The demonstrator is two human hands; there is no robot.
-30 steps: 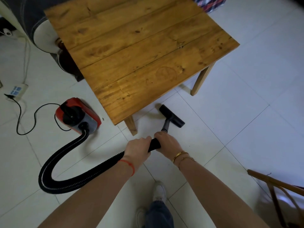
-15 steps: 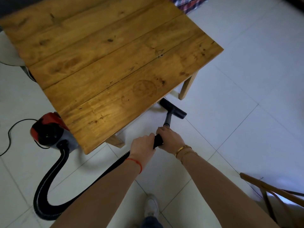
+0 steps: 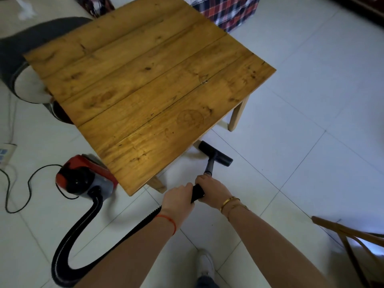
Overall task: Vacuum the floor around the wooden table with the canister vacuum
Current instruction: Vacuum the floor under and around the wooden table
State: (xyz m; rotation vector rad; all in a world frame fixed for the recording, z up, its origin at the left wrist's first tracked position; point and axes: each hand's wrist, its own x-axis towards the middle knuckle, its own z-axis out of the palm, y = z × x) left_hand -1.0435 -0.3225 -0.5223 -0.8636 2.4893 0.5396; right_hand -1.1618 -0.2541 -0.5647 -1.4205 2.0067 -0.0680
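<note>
Left hand [image 3: 179, 201] and right hand [image 3: 211, 189] both clench the rigid black wand [image 3: 197, 192]; black floor nozzle [image 3: 215, 154] at wooden table [image 3: 149, 84] edge; light, probably glides easily.

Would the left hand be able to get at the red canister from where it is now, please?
Probably not without letting go: the left hand grips the black wand, and the red canister sits on the floor beyond the table corner, farther left. Nothing blocks the way except that corner; stooping looks necessary.

White tile floor [image 3: 311, 100]: wooden table [image 3: 145, 84], red canister vacuum [image 3: 83, 177], floor nozzle [image 3: 216, 153].
</note>
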